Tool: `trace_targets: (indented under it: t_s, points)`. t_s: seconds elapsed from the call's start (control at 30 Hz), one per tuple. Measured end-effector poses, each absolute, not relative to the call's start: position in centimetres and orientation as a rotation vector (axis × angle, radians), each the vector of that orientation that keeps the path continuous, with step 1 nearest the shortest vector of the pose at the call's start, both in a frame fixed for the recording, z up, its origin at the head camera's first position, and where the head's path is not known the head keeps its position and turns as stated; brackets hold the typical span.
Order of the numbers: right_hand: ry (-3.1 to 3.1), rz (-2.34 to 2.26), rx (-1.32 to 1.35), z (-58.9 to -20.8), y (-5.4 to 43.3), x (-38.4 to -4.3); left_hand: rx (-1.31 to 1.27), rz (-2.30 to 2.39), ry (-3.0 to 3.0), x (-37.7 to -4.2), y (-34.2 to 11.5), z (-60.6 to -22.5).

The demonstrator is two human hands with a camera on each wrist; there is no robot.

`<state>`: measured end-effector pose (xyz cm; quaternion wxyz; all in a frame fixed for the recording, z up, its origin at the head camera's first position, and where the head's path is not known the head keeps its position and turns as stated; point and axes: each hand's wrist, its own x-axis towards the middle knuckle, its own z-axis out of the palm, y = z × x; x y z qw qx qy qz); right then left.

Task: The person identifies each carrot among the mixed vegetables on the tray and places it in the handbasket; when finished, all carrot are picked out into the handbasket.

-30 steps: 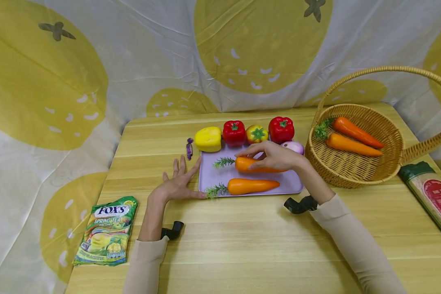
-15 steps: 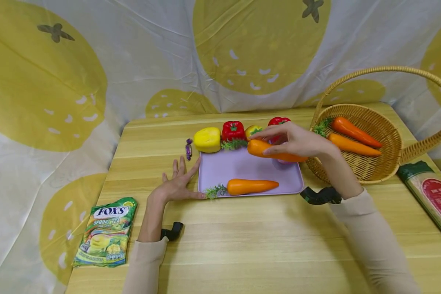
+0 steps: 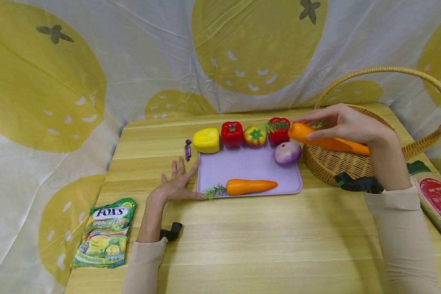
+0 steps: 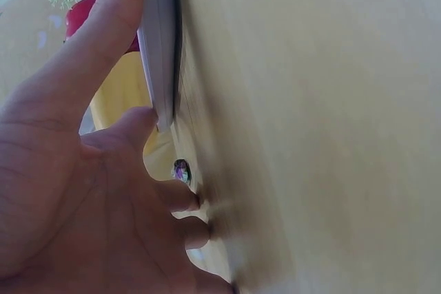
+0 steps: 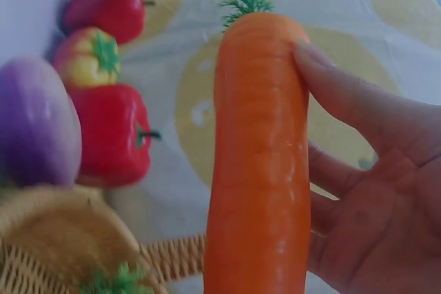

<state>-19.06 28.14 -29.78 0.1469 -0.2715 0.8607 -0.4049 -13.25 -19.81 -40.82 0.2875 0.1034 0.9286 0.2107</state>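
My right hand [image 3: 356,124] grips an orange carrot [image 3: 334,143] with green leaves, thumb on one side and fingers on the other, over the near-left part of the wicker basket [image 3: 325,167]. In the right wrist view the carrot [image 5: 258,149] stands large beside the thumb. My left hand [image 3: 174,185] is spread flat at the left end of the lilac tray [image 3: 239,165], with thumb and index finger at the tray's edge. Another carrot [image 3: 250,187] lies along the tray's near side. The carrots inside the basket are mostly hidden behind my right hand.
Along the tray's far side stand a yellow bell pepper [image 3: 206,140], a red one [image 3: 232,134], a yellow-red vegetable [image 3: 255,136], another red pepper [image 3: 279,136] and a purple-white round vegetable [image 3: 288,153]. A wrapped candy [image 3: 188,150], candy bag [image 3: 104,232] and green-red packet [image 3: 437,196] lie about. The basket's handle [image 3: 382,70] arches high.
My right hand has lifted the carrot off the tray and carried it right, to over the basket. My left hand has stayed at the tray's left end.
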Motion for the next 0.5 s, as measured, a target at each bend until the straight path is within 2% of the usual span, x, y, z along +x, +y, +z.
trace_targets:
  t_s: [0.5]
  points:
    - [2.614,-0.967,-0.513,-30.5,36.2,-19.9,0.273,0.559,2.483,-13.3,-19.8,-40.9]
